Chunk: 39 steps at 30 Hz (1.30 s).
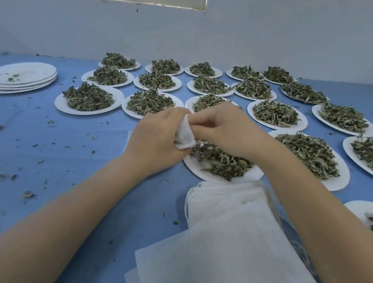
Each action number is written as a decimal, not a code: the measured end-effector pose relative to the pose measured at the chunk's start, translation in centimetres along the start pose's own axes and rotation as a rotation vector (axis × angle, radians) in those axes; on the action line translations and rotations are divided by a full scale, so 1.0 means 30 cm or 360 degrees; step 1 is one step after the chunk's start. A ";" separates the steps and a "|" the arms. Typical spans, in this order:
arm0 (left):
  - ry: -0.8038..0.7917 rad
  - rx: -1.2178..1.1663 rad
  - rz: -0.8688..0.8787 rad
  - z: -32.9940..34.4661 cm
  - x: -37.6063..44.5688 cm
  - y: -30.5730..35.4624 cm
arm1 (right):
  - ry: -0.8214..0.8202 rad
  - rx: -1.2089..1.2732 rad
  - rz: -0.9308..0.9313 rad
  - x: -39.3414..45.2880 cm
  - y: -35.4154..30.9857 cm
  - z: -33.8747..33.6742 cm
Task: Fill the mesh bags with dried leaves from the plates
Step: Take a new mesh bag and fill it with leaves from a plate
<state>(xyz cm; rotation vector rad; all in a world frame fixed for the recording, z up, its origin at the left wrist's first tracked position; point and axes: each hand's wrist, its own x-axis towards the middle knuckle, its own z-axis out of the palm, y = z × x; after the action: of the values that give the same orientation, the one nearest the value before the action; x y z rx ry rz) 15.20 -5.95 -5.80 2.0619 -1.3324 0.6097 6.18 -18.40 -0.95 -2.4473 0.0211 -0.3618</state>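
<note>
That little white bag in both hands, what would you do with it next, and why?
Probably pull its mouth open. Both the left hand and right hand pinch the mesh bag, which looks flat and unfilled, right above the nearest plate of dried leaves. It seems it must gape before any leaves go in.

No readable text, label, brand, number or sign anywhere in view. Checked surfaces: paper plates (88, 106) plain white; mesh bags (228, 236) plain white, unprinted; blue worktop (41, 173) cover unmarked (only leaf crumbs on it); pale wall (259, 34) behind carries a few dark specks, none of them lettering.
</note>
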 end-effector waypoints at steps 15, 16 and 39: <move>-0.0008 0.0011 -0.0164 -0.016 0.000 -0.035 | -0.0520 -0.0885 0.0141 0.012 0.099 0.022; -0.0002 0.0006 -0.0164 -0.017 0.000 -0.034 | -0.0507 -0.0870 0.0114 0.011 0.101 0.022; -0.0061 0.0080 0.0018 0.018 -0.005 0.009 | 0.0003 -0.0488 -0.0089 0.001 0.046 -0.032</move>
<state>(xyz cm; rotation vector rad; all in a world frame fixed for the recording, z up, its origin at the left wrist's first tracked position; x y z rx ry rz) 14.91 -6.31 -6.23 2.1177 -1.3644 0.6171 6.07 -20.07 -1.06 -2.7552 0.0098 -0.4111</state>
